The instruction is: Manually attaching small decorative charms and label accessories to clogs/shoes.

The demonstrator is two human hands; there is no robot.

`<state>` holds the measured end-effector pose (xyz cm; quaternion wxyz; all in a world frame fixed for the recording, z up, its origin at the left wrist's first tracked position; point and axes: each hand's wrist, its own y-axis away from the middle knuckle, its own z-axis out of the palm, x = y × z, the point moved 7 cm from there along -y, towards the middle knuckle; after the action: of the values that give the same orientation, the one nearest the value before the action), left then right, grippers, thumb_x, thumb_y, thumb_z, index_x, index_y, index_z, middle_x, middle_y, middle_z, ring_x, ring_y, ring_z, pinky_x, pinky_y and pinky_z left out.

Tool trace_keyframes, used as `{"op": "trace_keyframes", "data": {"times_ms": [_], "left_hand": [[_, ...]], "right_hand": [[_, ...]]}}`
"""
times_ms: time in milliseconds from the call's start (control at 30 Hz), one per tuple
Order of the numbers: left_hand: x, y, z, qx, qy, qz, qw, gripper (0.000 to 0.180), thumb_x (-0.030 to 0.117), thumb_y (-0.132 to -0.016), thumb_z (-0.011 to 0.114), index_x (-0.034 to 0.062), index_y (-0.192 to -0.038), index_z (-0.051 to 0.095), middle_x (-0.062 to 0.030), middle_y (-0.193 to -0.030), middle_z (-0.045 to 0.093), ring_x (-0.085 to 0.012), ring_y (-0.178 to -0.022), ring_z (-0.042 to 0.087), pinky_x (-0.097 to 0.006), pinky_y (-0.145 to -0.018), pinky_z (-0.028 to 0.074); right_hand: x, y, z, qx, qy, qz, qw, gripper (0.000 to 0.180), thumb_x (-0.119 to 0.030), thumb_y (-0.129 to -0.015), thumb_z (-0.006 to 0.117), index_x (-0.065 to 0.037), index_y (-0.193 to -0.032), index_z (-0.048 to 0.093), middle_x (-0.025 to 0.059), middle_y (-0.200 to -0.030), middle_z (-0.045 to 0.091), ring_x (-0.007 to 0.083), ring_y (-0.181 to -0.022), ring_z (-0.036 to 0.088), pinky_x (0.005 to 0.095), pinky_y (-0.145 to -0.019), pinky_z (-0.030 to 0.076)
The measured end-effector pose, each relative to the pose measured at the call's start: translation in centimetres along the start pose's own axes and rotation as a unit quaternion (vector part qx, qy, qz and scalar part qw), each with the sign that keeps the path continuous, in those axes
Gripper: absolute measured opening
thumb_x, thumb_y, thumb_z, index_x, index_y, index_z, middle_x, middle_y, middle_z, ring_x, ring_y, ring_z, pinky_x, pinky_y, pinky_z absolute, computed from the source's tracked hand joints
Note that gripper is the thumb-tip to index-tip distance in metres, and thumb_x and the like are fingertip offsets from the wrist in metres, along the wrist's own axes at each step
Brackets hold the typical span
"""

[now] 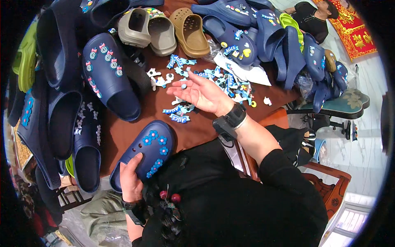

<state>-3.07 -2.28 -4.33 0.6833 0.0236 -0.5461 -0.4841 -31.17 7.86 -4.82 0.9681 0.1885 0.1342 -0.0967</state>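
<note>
A navy blue clog (145, 147) decorated with blue flower charms is in my left hand (131, 178). My thumb presses on its upper near a few bare holes, and the other fingers are hidden behind the shoe. My right hand (202, 94) is held palm up over the table, its fingers stretched out. A small round pale-blue piece (184, 86) rests on those fingers, too small to name surely. Around and beyond that hand lies a pile of blue and white shoe charms (230, 84). A few more ribbon-shaped charms (179, 115) lie just on its near side.
Navy clogs (112, 76) crowd the left of the brown table (158, 105). Grey clogs (162, 37), a tan clog (189, 33) and more navy clogs (234, 41) line the far side. A white sheet (247, 70) lies beside the charms. A person (312, 20) sits at far right.
</note>
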Motion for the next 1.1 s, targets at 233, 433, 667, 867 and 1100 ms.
{"op": "trace_keyframes", "data": {"times_ms": [233, 433, 667, 867, 1100], "left_hand": [[0.1, 0.0, -0.1, 0.016, -0.002, -0.002, 1.000, 0.033, 0.004, -0.084, 0.064, -0.0037, -0.116, 0.059, -0.0132, -0.110, 0.067, -0.0235, -0.098, 0.066, -0.036, -0.088, 0.052], [0.1, 0.5, 0.1, 0.008, 0.016, -0.011, 1.000, 0.032, 0.004, -0.083, 0.066, -0.0037, -0.113, 0.059, -0.0136, -0.109, 0.067, -0.0239, -0.095, 0.066, -0.036, -0.085, 0.054], [-0.6, 0.4, -0.6, 0.008, 0.027, 0.002, 1.000, 0.035, 0.002, -0.083, 0.066, -0.0033, -0.116, 0.057, -0.0137, -0.108, 0.067, -0.0236, -0.095, 0.067, -0.036, -0.087, 0.054], [0.1, 0.7, 0.2, -0.001, 0.029, -0.010, 1.000, 0.033, 0.003, -0.083, 0.065, -0.0031, -0.115, 0.058, -0.0131, -0.108, 0.067, -0.0233, -0.096, 0.066, -0.035, -0.087, 0.053], [-0.3, 0.1, -0.3, 0.000, 0.032, -0.007, 0.999, 0.034, 0.004, -0.084, 0.065, -0.0029, -0.116, 0.058, -0.0128, -0.109, 0.066, -0.0235, -0.097, 0.065, -0.036, -0.088, 0.052]], "right_hand": [[-4.4, -0.7, 0.9, -0.017, 0.022, 0.001, 1.000, 0.042, -0.024, -0.103, 0.039, 0.017, -0.113, 0.043, 0.0360, -0.124, 0.050, 0.0401, -0.118, 0.054, 0.0413, -0.102, 0.048], [-18.5, -6.5, 7.7, 0.021, 0.163, -0.147, 0.975, 0.053, -0.025, -0.102, 0.040, 0.023, -0.123, 0.033, 0.0388, -0.131, 0.042, 0.0419, -0.126, 0.047, 0.0431, -0.111, 0.038], [-24.3, -8.5, 10.4, -0.023, 0.240, -0.301, 0.923, 0.057, -0.025, -0.099, 0.050, 0.002, -0.141, 0.024, 0.0266, -0.145, 0.034, 0.0406, -0.129, 0.043, 0.0461, -0.108, 0.040], [-19.1, -3.9, 7.3, -0.030, 0.285, -0.238, 0.928, 0.052, -0.025, -0.098, 0.052, 0.007, -0.136, 0.036, 0.0230, -0.140, 0.045, 0.0352, -0.129, 0.047, 0.0415, -0.108, 0.041], [-11.9, 2.7, 6.4, 0.015, 0.447, -0.172, 0.878, 0.037, -0.020, -0.098, 0.053, 0.005, -0.126, 0.051, 0.0191, -0.119, 0.063, 0.0277, -0.109, 0.064, 0.0357, -0.092, 0.052]]}}
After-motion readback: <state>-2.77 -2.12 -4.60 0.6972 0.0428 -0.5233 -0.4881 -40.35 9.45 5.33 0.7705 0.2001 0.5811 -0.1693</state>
